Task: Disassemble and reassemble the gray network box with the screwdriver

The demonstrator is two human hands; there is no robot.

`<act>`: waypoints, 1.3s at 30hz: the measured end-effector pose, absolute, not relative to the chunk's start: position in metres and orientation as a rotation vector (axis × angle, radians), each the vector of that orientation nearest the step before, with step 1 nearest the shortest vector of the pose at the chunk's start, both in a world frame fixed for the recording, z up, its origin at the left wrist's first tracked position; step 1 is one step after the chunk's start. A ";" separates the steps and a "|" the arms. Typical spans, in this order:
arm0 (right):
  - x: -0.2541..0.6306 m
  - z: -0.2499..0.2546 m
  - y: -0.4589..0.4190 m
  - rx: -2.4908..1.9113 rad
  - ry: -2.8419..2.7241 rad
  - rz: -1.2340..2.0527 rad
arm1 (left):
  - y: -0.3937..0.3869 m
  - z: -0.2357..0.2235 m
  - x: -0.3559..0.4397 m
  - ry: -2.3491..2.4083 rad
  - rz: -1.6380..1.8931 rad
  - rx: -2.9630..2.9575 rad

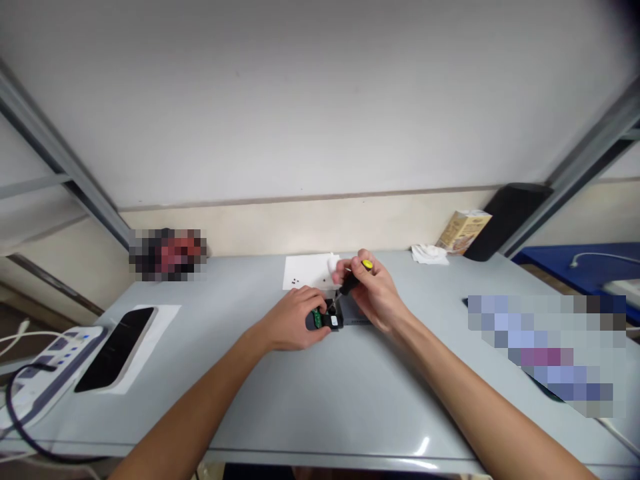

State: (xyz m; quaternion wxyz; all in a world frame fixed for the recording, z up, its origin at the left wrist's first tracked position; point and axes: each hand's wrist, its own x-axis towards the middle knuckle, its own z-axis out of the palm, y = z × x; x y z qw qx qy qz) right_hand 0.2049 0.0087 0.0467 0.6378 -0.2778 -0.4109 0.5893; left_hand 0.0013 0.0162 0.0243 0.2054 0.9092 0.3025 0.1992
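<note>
Fingers of the left hand (291, 321) are closing around a small black gadget (327, 321), the thumb pressing along its near side and the other fingers bending over its far side, probably to brace it against twisting. The gadget is lying at the middle of the table (300, 417), and its green circuit board (318, 319) is showing just beside the left fingers. From the right, the right hand (377, 292) is gripping a black screwdriver (349, 285) with a yellow end, the fingers wrapping narrowly about the handle. The shaft is slanting down and left toward the gadget, an angle that seems to be leaving the work visible; whether the tip is touching a screw cannot be told. A dark grey block (356, 313) is sitting just right of the gadget, partly hiding under the right hand. Beyond the hands, white paper (304, 265) is bearing several tiny dark pieces (294, 281), likely screws, its pale surface apparently making them easy to spot. Farther left, a phone (117, 350) is resting on another sheet (159, 327), well apart from the hands.
</note>
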 end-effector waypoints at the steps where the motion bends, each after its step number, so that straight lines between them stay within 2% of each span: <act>1: 0.204 0.046 0.010 -0.621 -0.936 1.334 | 0.016 0.025 0.001 0.837 0.550 2.536; 11: 0.205 0.050 0.005 -0.688 -1.002 1.282 | 0.017 0.020 -0.001 0.845 0.577 2.467; 23: 0.200 0.054 0.003 -0.564 -0.939 1.438 | 0.017 0.024 -0.001 0.875 0.538 2.481; 39: 0.202 0.055 0.001 -0.520 -0.903 1.488 | 0.019 0.016 -0.001 0.903 0.547 2.445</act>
